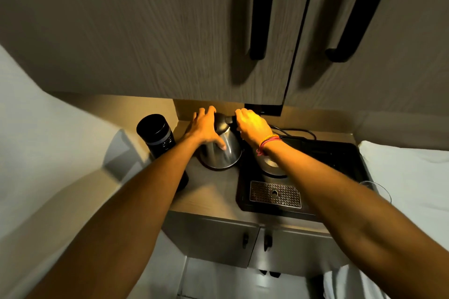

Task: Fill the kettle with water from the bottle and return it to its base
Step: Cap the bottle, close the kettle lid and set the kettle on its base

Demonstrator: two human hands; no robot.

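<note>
Cupboards with black handles hang over a small counter; a black tray fills its right side, holding a round base and a perforated grille; a steel kettle stands on the counter just left of the tray; a dark bottle stands further left; left hand lies spread against the kettle's left flank; right hand is curled round its handle at the top.

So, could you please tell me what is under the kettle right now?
The kettle stands on the wooden counter, left of the black tray. Its round base sits apart on that tray, partly hidden by the right forearm.
</note>
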